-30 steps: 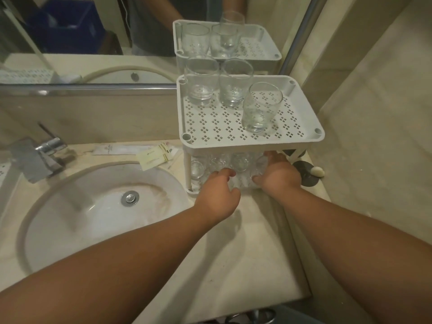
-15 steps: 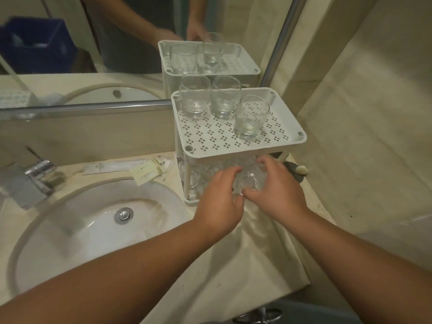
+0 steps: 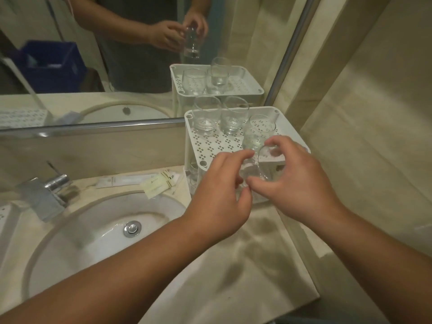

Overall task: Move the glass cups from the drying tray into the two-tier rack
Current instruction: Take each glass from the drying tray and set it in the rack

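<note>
Lower tier of the two-tier rack (image 3: 189, 160): largely hidden behind left hand (image 3: 218, 195) and right hand (image 3: 297, 183) (glass count indeterminate); faucet (image 3: 44, 192) blurred.

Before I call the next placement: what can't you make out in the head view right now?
- Lower tier of the rack: mostly hidden by both hands; its cup count is unreadable.
- Held glass cup: partly covered by the left hand and right hand; its base is blurred.
- Drying tray: not identifiable in the head view.
</note>
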Demonstrator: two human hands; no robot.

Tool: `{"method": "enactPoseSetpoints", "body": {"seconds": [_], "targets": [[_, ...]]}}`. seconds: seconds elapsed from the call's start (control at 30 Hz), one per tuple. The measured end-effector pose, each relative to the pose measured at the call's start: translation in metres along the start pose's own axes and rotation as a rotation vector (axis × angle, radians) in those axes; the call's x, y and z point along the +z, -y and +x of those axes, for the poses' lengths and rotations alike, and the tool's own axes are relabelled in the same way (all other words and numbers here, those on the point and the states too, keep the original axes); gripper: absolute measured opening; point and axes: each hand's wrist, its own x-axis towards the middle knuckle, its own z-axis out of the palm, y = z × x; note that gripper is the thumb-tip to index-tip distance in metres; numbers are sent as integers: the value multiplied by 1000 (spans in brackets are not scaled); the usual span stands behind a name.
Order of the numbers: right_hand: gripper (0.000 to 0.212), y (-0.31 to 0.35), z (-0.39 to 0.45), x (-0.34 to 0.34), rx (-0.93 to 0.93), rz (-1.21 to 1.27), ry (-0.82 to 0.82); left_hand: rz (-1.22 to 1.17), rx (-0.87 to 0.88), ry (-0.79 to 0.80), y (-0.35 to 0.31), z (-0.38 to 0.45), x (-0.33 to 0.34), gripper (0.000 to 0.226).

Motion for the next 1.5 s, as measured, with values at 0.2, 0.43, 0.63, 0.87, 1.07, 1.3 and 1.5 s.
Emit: {"method": "enactPoseSetpoints", "body": {"seconds": [0.2, 0.43, 0.63, 0.87, 1.07, 1.3, 1.5], "targets": [[70, 22, 36, -10, -93, -29, 14, 150, -42, 5, -13, 34, -36, 60], [77, 49, 91, -1, -194, -265, 202, 228, -214, 22, 1, 60, -61, 65], [77, 57, 121, 33, -195, -348, 345, 305, -314, 12, 26, 61, -61, 65], [80, 52, 127, 49, -196, -402, 409, 380, -322, 67, 38, 57, -56, 67], [84, 50, 126, 51, -208, -410, 370, 352, -331, 70, 39, 58, -56, 69], [90, 46, 116, 44, -227, -410, 298, 313, -318, 16, 37, 49, -51, 68], [62, 44, 89, 22, -232, -219, 80, 319, -180, -167, 32, 24, -41, 54]]}}
